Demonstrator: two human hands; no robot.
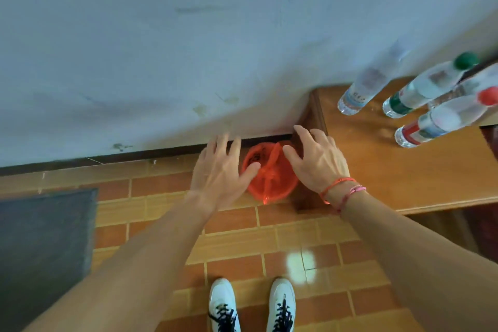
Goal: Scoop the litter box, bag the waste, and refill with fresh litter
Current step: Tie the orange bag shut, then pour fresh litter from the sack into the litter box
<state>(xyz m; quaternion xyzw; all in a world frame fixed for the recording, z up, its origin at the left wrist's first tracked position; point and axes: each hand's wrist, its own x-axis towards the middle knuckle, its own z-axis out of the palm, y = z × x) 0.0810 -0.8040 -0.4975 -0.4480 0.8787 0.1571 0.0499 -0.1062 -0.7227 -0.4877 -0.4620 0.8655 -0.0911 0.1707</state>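
Two hands: left hand (218, 172), right hand (318, 162) flank knotted red plastic bag (269, 178) | fingers (222, 144) spread, gripping nothing | bag by wall (188, 48), probably waste set aside.

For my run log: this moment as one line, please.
left hand: open, left of red bag | right hand: open, right of bag | bag: on floor by wall, beside wooden table

Print on the bottles (420, 93) and red bag (272, 183) is unreadably blurred.
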